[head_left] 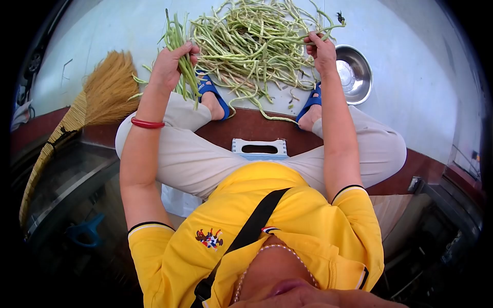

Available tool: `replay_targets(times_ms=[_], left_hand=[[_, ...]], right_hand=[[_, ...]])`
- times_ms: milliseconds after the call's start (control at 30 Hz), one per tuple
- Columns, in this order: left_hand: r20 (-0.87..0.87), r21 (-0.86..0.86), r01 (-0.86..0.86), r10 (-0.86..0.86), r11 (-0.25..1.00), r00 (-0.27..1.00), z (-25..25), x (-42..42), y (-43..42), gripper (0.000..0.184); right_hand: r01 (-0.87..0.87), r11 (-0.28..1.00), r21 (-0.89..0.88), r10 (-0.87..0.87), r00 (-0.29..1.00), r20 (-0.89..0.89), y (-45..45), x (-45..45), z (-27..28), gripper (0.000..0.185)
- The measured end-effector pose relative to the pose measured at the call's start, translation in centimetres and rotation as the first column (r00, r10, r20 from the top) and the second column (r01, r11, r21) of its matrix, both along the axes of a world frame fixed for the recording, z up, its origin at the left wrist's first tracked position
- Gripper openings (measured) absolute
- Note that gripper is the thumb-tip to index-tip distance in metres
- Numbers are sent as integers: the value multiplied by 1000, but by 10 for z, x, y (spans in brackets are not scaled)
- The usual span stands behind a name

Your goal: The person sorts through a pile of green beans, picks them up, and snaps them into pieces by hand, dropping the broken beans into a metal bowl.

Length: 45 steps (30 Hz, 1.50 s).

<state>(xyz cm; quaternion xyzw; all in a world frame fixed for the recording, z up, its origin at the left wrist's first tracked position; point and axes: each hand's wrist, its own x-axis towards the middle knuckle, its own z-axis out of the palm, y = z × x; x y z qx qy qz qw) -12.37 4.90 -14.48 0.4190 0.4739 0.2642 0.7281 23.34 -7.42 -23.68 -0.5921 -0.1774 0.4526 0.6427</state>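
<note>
Beans (251,49): long, thin, green, in a loose tangled pile at 12 o'clock on the pale floor (405,77); more in both hands.
Left grip (168,64): at 11 o'clock; fingers curled closed round a bundle (175,33), thumb across it, ends sticking out above and below.
Right grip (323,53): at 1 o'clock; nearly closed, thumb and fingers pinching a strand (292,40) at the pile's upper edge. Whether it has hold of more than one, cannot tell.
Handling, as judged: bundle best kept firm but not squeezed, ends roughly level; strand best lifted slowly along its own line, so that neighbours slip free and it does not snap.
Scrap (340,19): dark, shrivelled, just above the right fingers.
Bowl (354,74): shiny metal, round, at 2 o'clock, just beside the right wrist.
Broom (110,90): straw, at 10 o'clock, bristles upward, handle running down toward 8 o'clock.
Sandals (217,103): blue, one pair, worn, at the pile's near edge.
Stool (259,149): low, its pale edge with a handle slot, between the thighs.
Bracelet (147,123): red, on the left forearm.
</note>
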Motion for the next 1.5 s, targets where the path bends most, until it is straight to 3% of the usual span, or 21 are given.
replay_targets(times_ms=[167,300,333,500,600,767,867,900,967,1000,1033,1100,1167,1200,1233,1300,1333,1367,1433,1467,1500], left_hand=[[-48,-68,118,-121,991,991,-4,8,-10,19],[18,-52,187,-187,981,982,-7,26,-26,21],[-23,-63,257,-259,964,966,-10,29,-28,23],[-19,-34,306,-307,951,951,-19,47,-52,25],[110,-20,389,-385,921,916,-15,51,-65,30],[60,-65,357,-353,932,934,-17,47,-63,20],[39,-74,271,-269,960,962,-8,50,-63,20],[-8,-15,325,-325,946,946,-4,53,-64,20],[-90,97,384,-376,918,922,-6,61,-73,21],[-107,152,418,-405,896,908,-25,63,-75,27],[-227,261,491,-441,831,868,-11,67,-81,36],[-404,404,501,-342,765,848,-41,75,-86,47],[-360,314,436,-319,843,877,-15,77,-83,42],[-243,371,468,-402,802,883,-17,80,-70,36],[-212,230,444,-400,866,891,28,72,-59,29],[93,173,261,-279,950,956,62,58,-34,14],[39,240,251,-268,938,963,88,42,-20,13],[86,336,229,-272,914,958,83,29,7,17],[-88,456,206,-187,866,978,126,-10,27,21],[28,528,153,-198,836,980,135,-31,44,15],[-73,574,109,-81,812,994,146,-52,49,16]], right_hand=[[-299,954,-37,288,941,-180,1,-14,18,12],[-390,921,11,378,884,-274,8,-53,34,12],[-415,910,13,403,878,-259,9,-66,38,13],[-510,860,-2,504,852,-140,7,-125,56,15],[-542,841,11,540,836,-102,4,-147,60,20],[-597,802,-18,598,802,18,7,-146,58,32],[-677,724,-133,689,720,83,8,-142,65,45],[-684,717,-131,696,713,84,5,-146,65,45],[-690,723,47,691,718,-86,3,-156,62,48],[-640,769,3,626,752,-207,3,-160,50,50],[-668,744,10,655,727,-206,3,-162,42,50],[-516,841,164,535,749,-390,5,-165,34,49],[-417,870,262,491,782,-383,8,-171,51,45],[-416,856,308,512,768,-384,12,-167,56,47],[-408,845,346,524,759,-386,16,-161,60,49],[-394,774,496,608,680,-409,25,-151,69,54],[-434,778,454,611,689,-389,29,-147,76,53],[-443,804,396,586,703,-404,33,-138,69,47],[-458,843,282,538,726,-429,40,-126,53,39],[-472,836,281,549,717,-429,42,-121,43,39],[-493,844,212,533,723,-440,43,-117,30,36]])
